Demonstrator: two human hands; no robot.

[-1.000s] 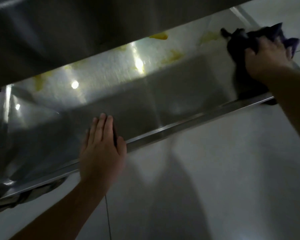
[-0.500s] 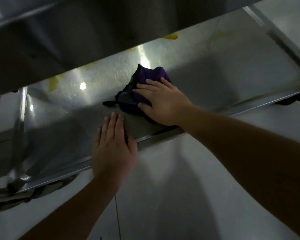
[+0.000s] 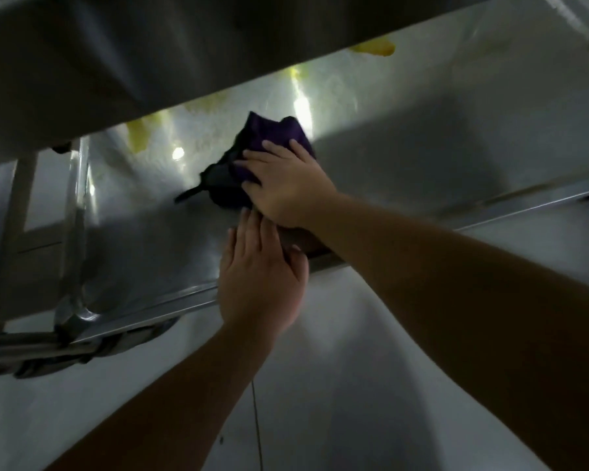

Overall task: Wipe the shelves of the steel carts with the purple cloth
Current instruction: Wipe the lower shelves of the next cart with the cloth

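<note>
Right now the purple cloth [image 3: 269,144] lies bunched and dark on the lower steel shelf [image 3: 422,154], a thin tail trailing toward the lower left. The right hand [image 3: 286,185] presses it with flat, spread fingers. The left hand [image 3: 259,277] rests flat across the shelf's front rim [image 3: 490,212], fingers straight. Yellow smears [image 3: 138,137] mark the shelf behind.

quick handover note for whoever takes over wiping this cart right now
Right hand: flat on the purple cloth, pressing it on the lower shelf, mid-width.
Left hand: open, resting over the shelf's front rim, fingertips close to the right hand.
Done: cannot tell which parts are already clean.
Left: yellow smears remain along the back of the shelf, behind and left of the cloth, and one further right.
</note>
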